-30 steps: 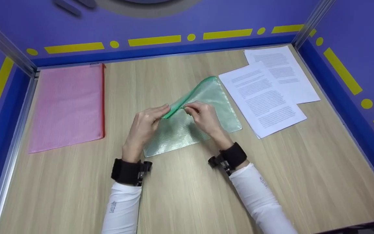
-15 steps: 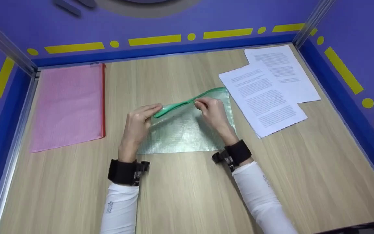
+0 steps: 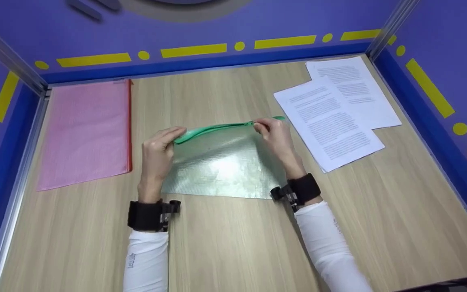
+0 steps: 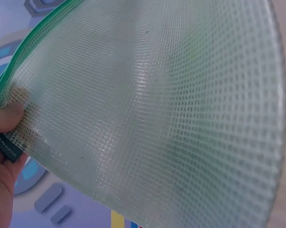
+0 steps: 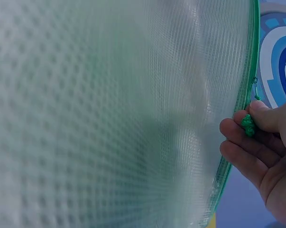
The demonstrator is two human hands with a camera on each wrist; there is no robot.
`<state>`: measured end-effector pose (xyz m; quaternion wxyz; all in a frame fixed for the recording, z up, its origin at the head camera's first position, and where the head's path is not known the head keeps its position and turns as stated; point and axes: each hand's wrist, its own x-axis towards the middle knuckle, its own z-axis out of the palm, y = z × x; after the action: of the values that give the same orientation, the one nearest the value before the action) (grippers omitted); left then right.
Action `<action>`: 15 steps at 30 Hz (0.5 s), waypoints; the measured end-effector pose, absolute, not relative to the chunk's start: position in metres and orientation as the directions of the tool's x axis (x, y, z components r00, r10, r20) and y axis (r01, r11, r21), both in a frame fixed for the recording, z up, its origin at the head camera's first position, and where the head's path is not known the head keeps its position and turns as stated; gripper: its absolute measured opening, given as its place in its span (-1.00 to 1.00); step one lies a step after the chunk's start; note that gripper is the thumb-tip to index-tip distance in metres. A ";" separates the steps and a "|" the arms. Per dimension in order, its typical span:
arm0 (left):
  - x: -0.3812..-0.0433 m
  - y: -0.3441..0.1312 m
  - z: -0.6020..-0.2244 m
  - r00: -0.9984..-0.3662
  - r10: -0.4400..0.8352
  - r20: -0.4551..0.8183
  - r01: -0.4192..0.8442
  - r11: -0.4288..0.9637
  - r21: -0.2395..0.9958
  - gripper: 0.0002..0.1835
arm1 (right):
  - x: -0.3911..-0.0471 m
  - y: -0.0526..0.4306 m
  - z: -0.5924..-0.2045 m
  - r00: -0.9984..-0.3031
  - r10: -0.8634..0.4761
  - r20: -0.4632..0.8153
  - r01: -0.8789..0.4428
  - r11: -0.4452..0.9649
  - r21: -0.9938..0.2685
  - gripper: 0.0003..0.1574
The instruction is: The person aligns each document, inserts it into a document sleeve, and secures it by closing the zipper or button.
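A translucent green mesh zipper pouch (image 3: 225, 166) is held up at its zipper edge, over the middle of the table. My left hand (image 3: 158, 152) pinches its upper left corner, thumb on the near face; a dark label shows by the fingers in the left wrist view. With thumb and fingers my right hand (image 3: 277, 136) pinches the green cord pull (image 5: 248, 125) of the zipper slider (image 5: 255, 81), near the right end. The green zipper (image 3: 213, 127) bows open between the hands, left of the slider.
A pink zipper pouch (image 3: 85, 129) with a red zipper lies at the left of the wooden table (image 3: 225, 251). Printed paper sheets (image 3: 330, 125) overlap at the right, close to the right hand. Purple panels (image 3: 201, 30) wall the back and sides.
My right hand has drawn the zipper pull to the right along the edge, while the left hand moved left with its corner. The zipper edge now runs nearly level, and the pouch is stretched wider.
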<state>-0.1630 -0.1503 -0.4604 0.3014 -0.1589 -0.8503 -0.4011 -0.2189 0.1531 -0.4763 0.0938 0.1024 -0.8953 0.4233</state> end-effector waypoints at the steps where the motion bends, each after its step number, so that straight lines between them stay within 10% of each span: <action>1: -0.163 -0.152 -0.460 -0.767 0.009 0.642 0.503 0.630 0.592 -0.63 | -0.219 0.155 -0.476 -0.963 -0.096 0.251 -0.256 0.618 -0.743 -0.75; 15: -0.166 -0.174 -0.463 -0.748 -0.157 0.645 0.443 0.606 0.661 -0.52 | -0.228 0.181 -0.478 -0.978 0.003 0.210 -0.165 0.605 -0.779 -0.75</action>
<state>-0.1661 -0.1742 -0.4626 0.3445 -0.0863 -0.8274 -0.4351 -0.2277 0.1808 -0.4784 0.0951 0.0456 -0.8909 0.4418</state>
